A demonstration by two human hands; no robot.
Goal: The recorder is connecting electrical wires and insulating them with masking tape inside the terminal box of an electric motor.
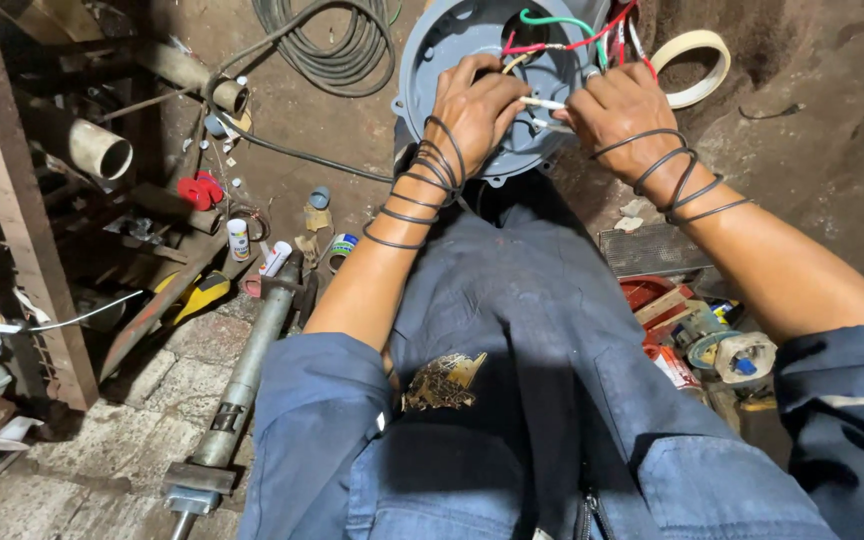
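While I look down over the blue trousers (512, 330), both hands meet at the grey round motor cover (432, 60) that rests against the knees at the top of the view. My left hand (477, 105) is curled nearly closed, its fingertips pinching the end of a thin white wire (544, 103). My right hand (617, 105) is curled the same way from the other side, its fingers closed on wire strands just beside that white end, though I cannot tell exactly which strand it grips. Loops of black cord wind around both wrists (422, 190) and forearms. Red and green wires (562, 30) come out of a hole in the cover just above the hands. A roll of pale tape (697, 65) lies on the dirt floor to the right of the cover, and a coil of dark cable (337, 45) lies to its left. A long metal pipe (242, 380) stretches along the floor on the left, near small cans and a red part (200, 190). A clutter of small tools (712, 340) sits by the right knee.
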